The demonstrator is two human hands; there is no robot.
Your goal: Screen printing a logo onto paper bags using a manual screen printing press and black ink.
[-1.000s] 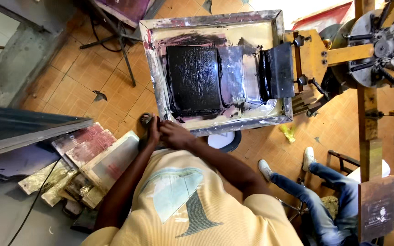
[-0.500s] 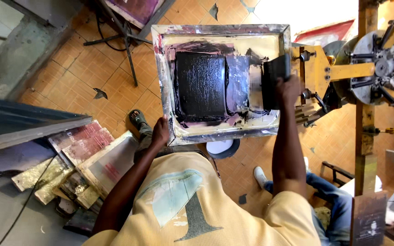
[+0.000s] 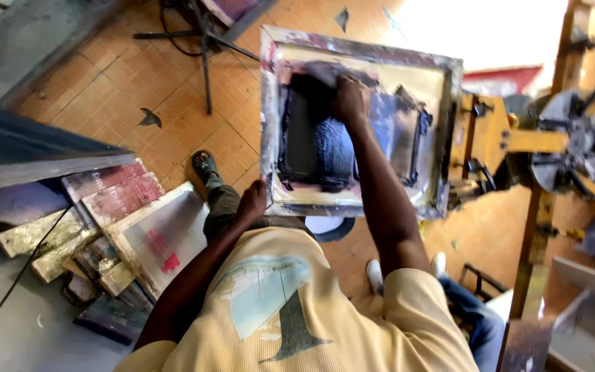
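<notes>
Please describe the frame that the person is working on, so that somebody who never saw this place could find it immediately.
Start at the yellow metal printing carousel on the right. One arm carries a rectangular screen frame with paint-stained edges, under the right hand, with the left hand at its near edge. Unlike the frames stacked on the floor, it is raised and spread with black ink.

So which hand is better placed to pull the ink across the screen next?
Right, probably. The right hand is already over the black ink inside the screen frame. The left hand rests at the frame's near edge, apparently steadying it.
</notes>
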